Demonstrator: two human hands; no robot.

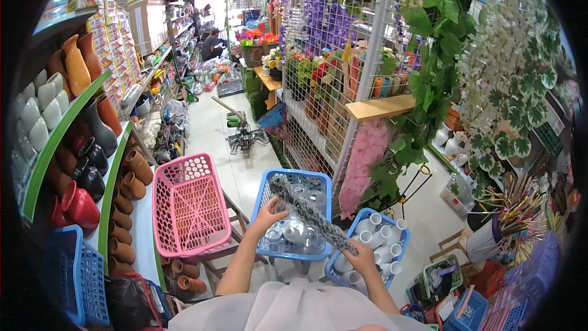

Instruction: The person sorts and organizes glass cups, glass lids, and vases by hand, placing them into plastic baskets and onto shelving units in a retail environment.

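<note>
A speckled black-and-grey, fuzzy rolled cloth (312, 217) stretches diagonally between my hands, above a blue plastic basket (261, 199). My left hand (267, 216) is at its upper left end, thumb apart and fingers partly hidden behind the cloth. At the lower right end, my right hand (362, 258) is closed around it. Clear glass vases (296, 231) lie in the blue basket beneath the cloth. Below and beside my right hand, a second blue basket (401, 251) holds several white vases (386, 252).
A pink basket (160, 208) stands left of the glassware. Shelves of ceramic vases (79, 205) line my left side. A white wire grid (312, 110) with artificial flowers rises ahead on the right. Down the aisle are a floor tool (244, 138) and a crouching person (212, 46).
</note>
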